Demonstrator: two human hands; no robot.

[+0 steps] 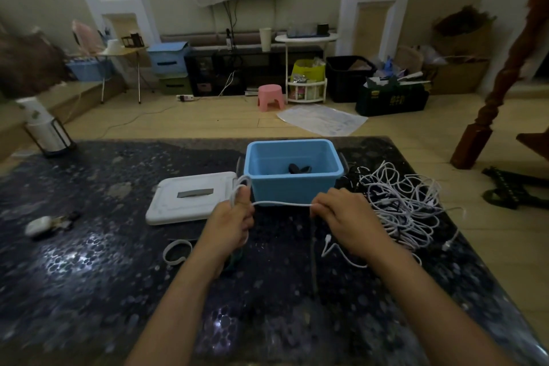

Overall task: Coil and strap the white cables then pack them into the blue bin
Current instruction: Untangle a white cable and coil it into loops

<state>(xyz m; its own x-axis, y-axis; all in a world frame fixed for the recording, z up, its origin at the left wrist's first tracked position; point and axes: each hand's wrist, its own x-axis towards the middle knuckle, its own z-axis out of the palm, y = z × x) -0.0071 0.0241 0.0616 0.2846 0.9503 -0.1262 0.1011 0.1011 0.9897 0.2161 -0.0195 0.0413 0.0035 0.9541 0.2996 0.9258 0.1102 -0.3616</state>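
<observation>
A dark, speckled, glossy table [89, 261] fills the whole lower half of the frame, and everything is happening on it. Centre frame, just above the hands, sits the blue rectangular plastic bin [294, 184], open at the top, with a couple of dark objects [299, 169] lying at its bottom; what they are I cannot tell. Right of the bin, at the right middle of the frame, sprawls a big tangled heap of white cables [407, 202], loose and uncoiled, spilling toward the table's right edge. Left of the bin, touching its lower left corner, lies a flat white rectangular lid with a grey handle slot [190, 197].

Now the hands, both low in the centre. The left hand [230, 224] is curled, thumb up, with loops of a single white cable [282, 203] wound round its fingers. That cable runs taut across in front of the bin to the right hand [344, 218], which pinches it between curled fingers. The cable's free end with its plug [327, 238] trails on the table below the right hand.

Smaller still: a white strap loop [177, 251] lies on the table at lower centre left, just beside the left forearm, and a small white pebble-shaped case [38, 226] rests at the far left edge
</observation>
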